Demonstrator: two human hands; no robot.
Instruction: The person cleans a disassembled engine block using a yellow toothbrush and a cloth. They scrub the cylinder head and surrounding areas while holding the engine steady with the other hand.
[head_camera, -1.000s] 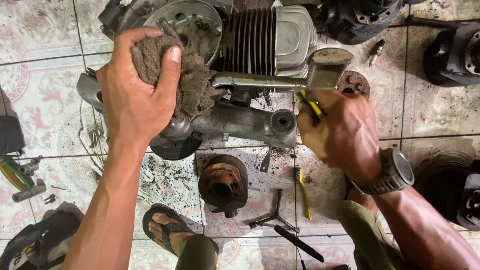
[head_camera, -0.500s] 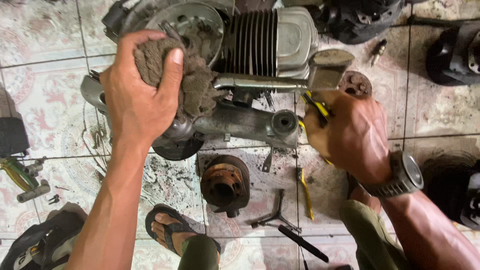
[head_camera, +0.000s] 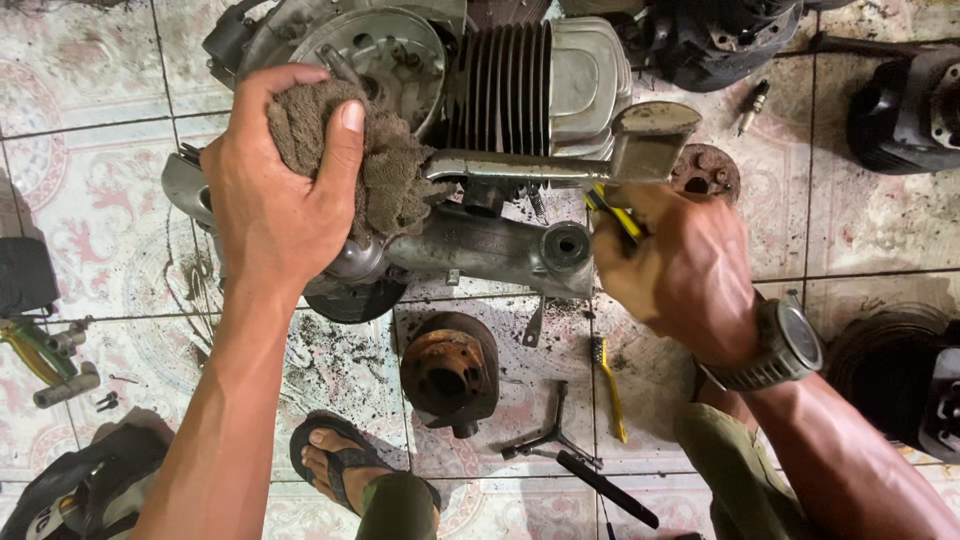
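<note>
Rag (head_camera: 385, 170) bunched in left hand (head_camera: 275, 195), pressed on engine (head_camera: 480, 240) to steady it; right hand (head_camera: 680, 270) fisted round yellow brush (head_camera: 618, 215), bristles at tailpipe (head_camera: 560, 165).

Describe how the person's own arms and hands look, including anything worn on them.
Both forearms are bare, with no sleeves or gloves. The left hand wears nothing: no ring or band shows. The right hand has a chunky grey wristwatch with a round case and ribbed strap at the wrist.
</note>
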